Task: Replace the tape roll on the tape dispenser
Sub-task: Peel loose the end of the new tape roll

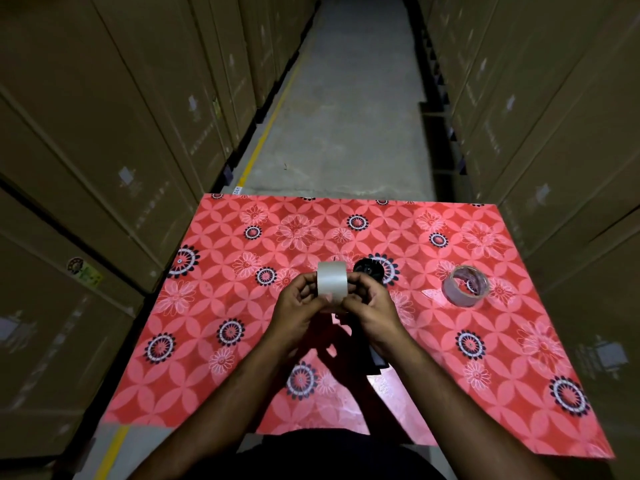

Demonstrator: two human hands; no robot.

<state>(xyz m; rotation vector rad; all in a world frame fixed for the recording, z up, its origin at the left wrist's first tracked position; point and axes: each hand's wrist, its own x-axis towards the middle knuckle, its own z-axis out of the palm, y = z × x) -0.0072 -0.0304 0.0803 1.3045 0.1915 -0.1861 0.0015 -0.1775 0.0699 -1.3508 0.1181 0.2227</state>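
Observation:
A full clear tape roll [331,281] is held upright above the middle of the table between both hands. My left hand [297,306] grips its left side, my right hand [369,306] its right side, thumbs on the roll's face. Behind and under my right hand lies the black tape dispenser: its round hub [370,268] shows beyond the fingers and its handle [375,358] pokes out below my wrist. Most of the dispenser is hidden by my hands. A nearly used-up tape roll [465,286] lies flat on the table to the right.
The table carries a red flowered cloth [242,341]. Tall stacks of cardboard boxes [104,150] line both sides of a narrow concrete aisle [346,98] with a yellow floor line on the left.

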